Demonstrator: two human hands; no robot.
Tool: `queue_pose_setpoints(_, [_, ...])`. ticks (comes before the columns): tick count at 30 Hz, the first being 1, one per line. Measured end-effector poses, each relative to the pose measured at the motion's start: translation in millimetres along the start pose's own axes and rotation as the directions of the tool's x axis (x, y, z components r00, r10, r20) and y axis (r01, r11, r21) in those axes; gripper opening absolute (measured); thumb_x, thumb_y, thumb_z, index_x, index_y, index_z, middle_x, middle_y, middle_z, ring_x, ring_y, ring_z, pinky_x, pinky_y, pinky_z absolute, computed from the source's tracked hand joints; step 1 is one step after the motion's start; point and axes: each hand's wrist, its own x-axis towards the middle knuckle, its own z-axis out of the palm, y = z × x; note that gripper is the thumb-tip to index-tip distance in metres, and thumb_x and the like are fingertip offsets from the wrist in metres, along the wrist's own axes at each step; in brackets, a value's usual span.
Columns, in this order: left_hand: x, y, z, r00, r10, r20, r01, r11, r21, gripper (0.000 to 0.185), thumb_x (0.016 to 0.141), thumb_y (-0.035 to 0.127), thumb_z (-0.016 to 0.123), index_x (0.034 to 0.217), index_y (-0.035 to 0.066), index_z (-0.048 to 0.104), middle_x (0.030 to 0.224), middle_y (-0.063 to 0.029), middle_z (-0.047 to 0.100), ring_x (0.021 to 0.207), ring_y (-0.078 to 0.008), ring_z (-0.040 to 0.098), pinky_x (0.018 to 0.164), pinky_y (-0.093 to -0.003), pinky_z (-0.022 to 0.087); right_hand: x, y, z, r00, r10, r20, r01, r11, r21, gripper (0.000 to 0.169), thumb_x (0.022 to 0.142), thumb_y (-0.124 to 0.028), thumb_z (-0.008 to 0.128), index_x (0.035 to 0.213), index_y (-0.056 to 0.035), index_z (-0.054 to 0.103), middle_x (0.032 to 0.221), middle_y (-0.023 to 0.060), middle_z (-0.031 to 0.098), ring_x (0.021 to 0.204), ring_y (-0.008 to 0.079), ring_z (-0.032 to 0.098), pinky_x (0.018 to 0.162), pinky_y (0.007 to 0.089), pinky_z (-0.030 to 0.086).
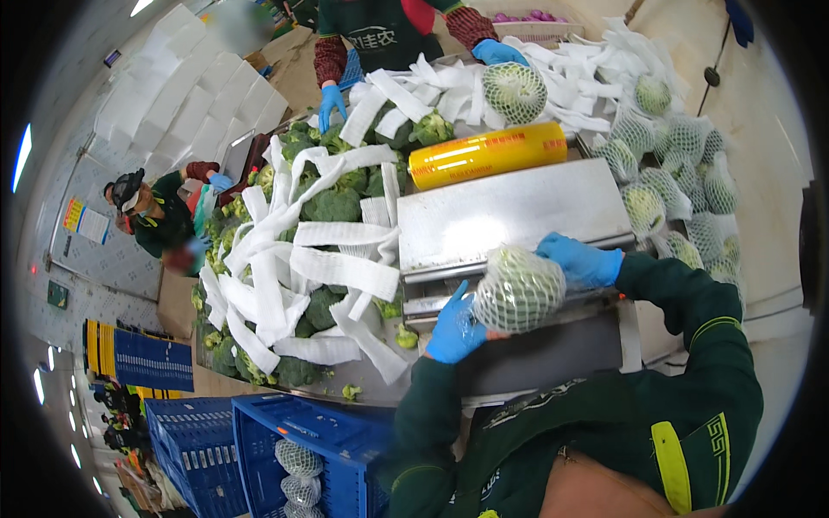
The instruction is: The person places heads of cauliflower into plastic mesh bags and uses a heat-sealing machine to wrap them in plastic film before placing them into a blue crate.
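Note:
A pale green head vegetable in a white foam net (pixel 521 289) is between my hands over the front of a film-wrapping machine. Glossy clear film covers at least part of it. My left hand (pixel 455 329), in a blue glove, supports its left side. From the upper right, my right hand (pixel 578 259), gloved in blue too, grips its edge; some fingertips are hidden behind it. Just beyond lies the machine's metal cover (pixel 511 213), with a yellow roll of cling film (pixel 489 155) behind. Below the vegetable is a dark flat plate (pixel 550 356).
Broccoli heads (pixel 333 204) and white foam net sleeves (pixel 343 269) cover the table's left. Netted vegetables (pixel 680 168) are piled right. Across the table, a co-worker's gloved hand (pixel 499 52) touches a netted head (pixel 515 92). A blue crate (pixel 311 414) with netted heads stands below the left edge.

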Motion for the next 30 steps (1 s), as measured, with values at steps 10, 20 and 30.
queue_pose_setpoints(10, [-129, 26, 72, 0.946, -0.315, 0.078, 0.323, 0.892, -0.317, 0.053, 0.082, 0.039, 0.066, 0.111, -0.004, 0.059, 0.098, -0.0160, 0.067, 0.098, -0.0199, 0.061, 0.088, -0.0323, 0.047, -126, -63, 57, 0.830, 0.217, 0.514, -0.401, 0.872, 0.280, 0.025, 0.087, -0.020, 0.056, 0.104, -0.0034, 0.063, 0.097, 0.0161, 0.065, 0.083, 0.0226, 0.060, 0.075, 0.0349, 0.048])
queue_pose_setpoints(20, [-145, 19, 61, 0.630, -0.324, 0.706, 0.763, 0.090, -0.640, 0.072, 0.090, 0.056, 0.045, 0.139, 0.005, 0.031, 0.122, -0.0150, 0.054, 0.101, -0.0248, 0.059, 0.089, -0.0361, 0.049, -140, -45, 92, 0.687, 0.215, 0.694, -0.726, 0.243, 0.643, 0.033, 0.091, -0.026, 0.055, 0.108, 0.0010, 0.060, 0.092, 0.0167, 0.066, 0.076, 0.0200, 0.065, 0.066, 0.0287, 0.054])
queue_pose_setpoints(30, [-215, 21, 71, 0.622, -0.612, 0.488, 0.511, -0.155, -0.845, 0.061, 0.096, 0.049, 0.034, 0.099, -0.007, 0.057, 0.102, -0.0243, 0.062, 0.096, -0.0313, 0.062, 0.090, -0.0389, 0.048, -196, -152, 63, 0.590, 0.583, 0.559, -0.224, -0.546, 0.807, 0.042, 0.093, -0.038, 0.051, 0.102, 0.0024, 0.060, 0.091, 0.0168, 0.064, 0.084, 0.0198, 0.065, 0.073, 0.0321, 0.055])
